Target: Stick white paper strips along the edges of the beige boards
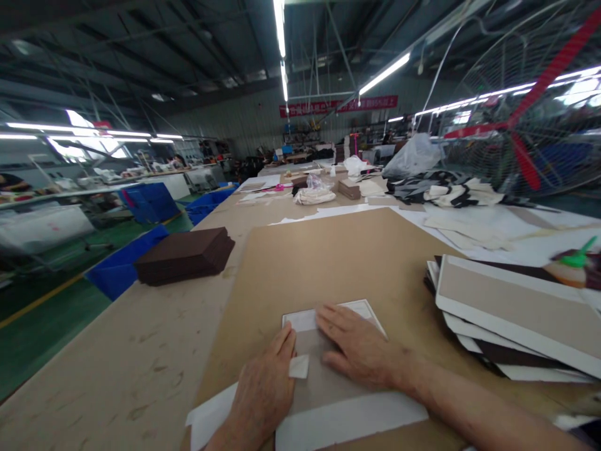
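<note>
A grey panel (312, 351) with white borders (347, 416) lies before me on the brown board. My right hand (352, 341) rests flat on its upper part, fingers stretched over the white far border. Along the panel's left edge lies my left hand (267, 382), fingers extended close together and pointing forward. A small white tab (299, 367) sticks out beside it; whether it joins the white material (211, 413) on the hand's other side is hidden.
A brown board (328, 250) covers the table's middle. Dark brown panels (185, 250) are stacked left, white-edged grey panels (516, 300) right. A green-capped bottle (573, 266) stands beyond these. Cloth pieces (446, 188) and a large fan (521, 119) are farther back; a blue bin (122, 263) stands left.
</note>
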### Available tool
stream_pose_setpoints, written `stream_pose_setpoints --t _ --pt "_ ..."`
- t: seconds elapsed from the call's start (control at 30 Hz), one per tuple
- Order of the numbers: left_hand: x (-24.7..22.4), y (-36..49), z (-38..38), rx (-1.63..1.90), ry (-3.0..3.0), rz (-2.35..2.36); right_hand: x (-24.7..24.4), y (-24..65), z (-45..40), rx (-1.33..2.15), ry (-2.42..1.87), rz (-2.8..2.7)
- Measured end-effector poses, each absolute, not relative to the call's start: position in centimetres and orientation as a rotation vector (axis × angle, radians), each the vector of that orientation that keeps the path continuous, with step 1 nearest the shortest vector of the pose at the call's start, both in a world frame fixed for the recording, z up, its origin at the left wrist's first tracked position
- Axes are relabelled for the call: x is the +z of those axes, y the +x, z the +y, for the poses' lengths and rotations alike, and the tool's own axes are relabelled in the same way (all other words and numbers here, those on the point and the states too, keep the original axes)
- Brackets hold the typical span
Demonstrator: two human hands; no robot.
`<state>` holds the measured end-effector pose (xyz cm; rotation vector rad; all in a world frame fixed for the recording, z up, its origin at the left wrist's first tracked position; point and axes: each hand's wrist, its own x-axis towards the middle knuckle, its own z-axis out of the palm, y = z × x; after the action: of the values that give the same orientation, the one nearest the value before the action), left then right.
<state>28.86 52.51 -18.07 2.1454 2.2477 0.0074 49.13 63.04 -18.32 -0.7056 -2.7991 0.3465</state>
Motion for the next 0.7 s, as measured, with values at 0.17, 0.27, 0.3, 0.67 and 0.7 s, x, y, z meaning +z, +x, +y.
stream_pose_setpoints --t 0.17,0.27,0.3,0.67,0.7 --pt "-18.1 28.7 52.6 -0.028 2.137 2.243 -17.9 48.4 61.8 0.525 -0.810 -2.891" --pt "-18.3 28.6 52.6 0.007 2.146 2.232 -18.1 50.3 62.4 0.472 -1.021 -2.840" --pt "-18.3 28.6 52.6 0.028 2.149 2.234 -18.3 51.1 62.7 0.456 -1.072 -2.830" --pt "-18.5 27.4 51.4 0.441 2.010 2.287 -17.6 54.6 58.1 0.567 -1.268 -2.830" --pt "-18.6 27.3 51.4 0.439 2.003 2.293 -17.2 54.4 57.1 0.628 -1.183 -2.865"
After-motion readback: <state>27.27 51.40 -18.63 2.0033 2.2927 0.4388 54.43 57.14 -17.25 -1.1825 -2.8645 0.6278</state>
